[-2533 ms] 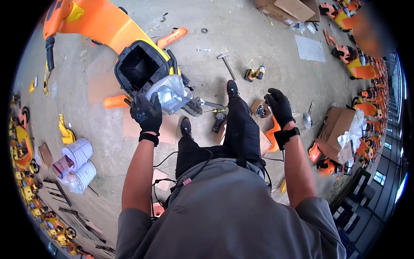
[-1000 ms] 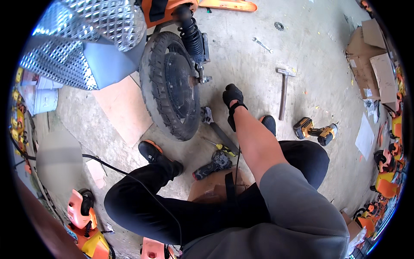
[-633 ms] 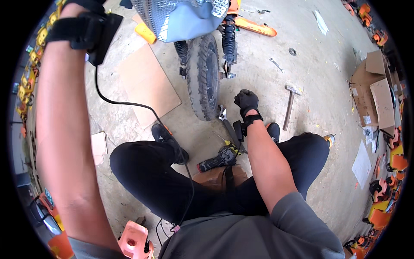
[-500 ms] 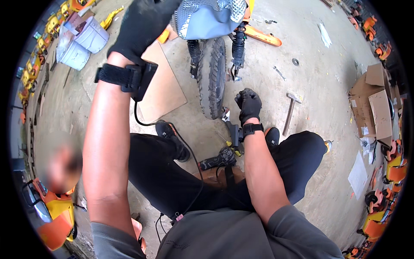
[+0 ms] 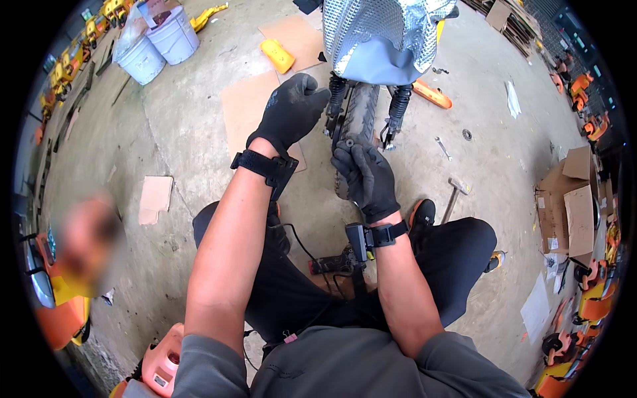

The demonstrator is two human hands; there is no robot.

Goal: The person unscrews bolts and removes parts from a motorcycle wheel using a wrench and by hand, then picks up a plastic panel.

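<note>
left hand (image 5: 289, 110) lowered, curled, right hand (image 5: 369, 176) pinching small round piece (image 5: 350, 143)

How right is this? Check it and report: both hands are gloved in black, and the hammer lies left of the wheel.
Wrong side: the hammer lies right of the wheel, as the head view shows. The left hand and right hand are indeed both gloved in black.

Pale buckets (image 5: 176, 41) and cardboard box (image 5: 553, 215)
</note>
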